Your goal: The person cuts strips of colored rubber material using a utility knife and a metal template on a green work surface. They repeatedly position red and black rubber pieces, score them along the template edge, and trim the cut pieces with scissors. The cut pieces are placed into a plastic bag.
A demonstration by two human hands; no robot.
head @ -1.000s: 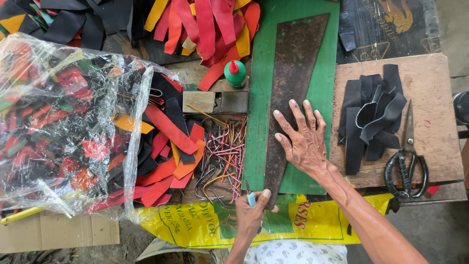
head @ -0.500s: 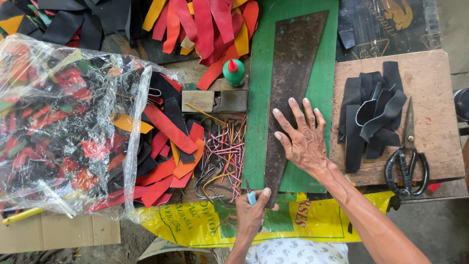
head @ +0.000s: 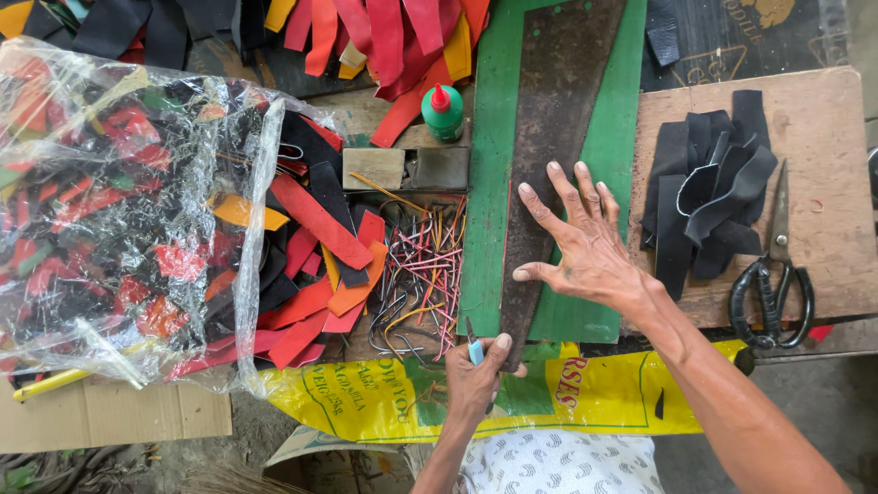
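The dark tapered sheet (head: 558,137) lies on the green board (head: 489,183), long axis 12 to 6 o'clock, narrow end at 6. It is pinned flat by the right hand (head: 585,247), fingers spread apart. At 6, a small blue-handled blade (head: 473,348) is gripped by the left hand (head: 476,375), fingers curled tightly, apparently for cutting along the edge.

Your workbench (head: 393,110) carries a green cutting board (head: 489,183), a wooden board (head: 823,137), a clear scrap bag (head: 110,210) and wire hooks (head: 425,265).

Both forearms bare, no sleeves; white garment (head: 558,462) with small dark pattern below.
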